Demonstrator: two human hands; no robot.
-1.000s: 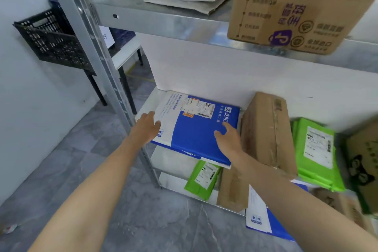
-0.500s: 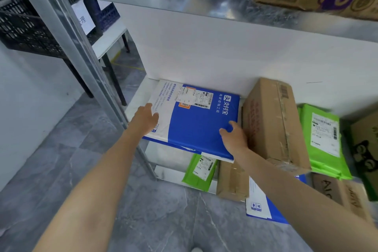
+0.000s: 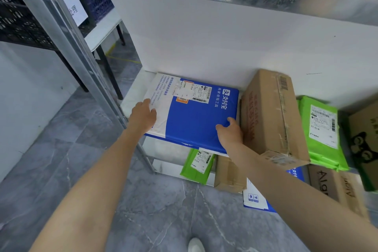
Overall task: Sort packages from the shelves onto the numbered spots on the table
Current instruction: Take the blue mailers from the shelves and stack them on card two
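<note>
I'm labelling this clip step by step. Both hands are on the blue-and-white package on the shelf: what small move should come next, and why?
Probably draw the package straight out off the shelf. The left hand holds its white end, the right hand grips its near right corner, its front edge overhangs the shelf, and a box stands close on its right.

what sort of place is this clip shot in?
Likely a parcel sorting or storage room: metal shelving, courier-labelled packages such as the blue-and-white parcel and green mailer, plus a black crate nearby.
</note>
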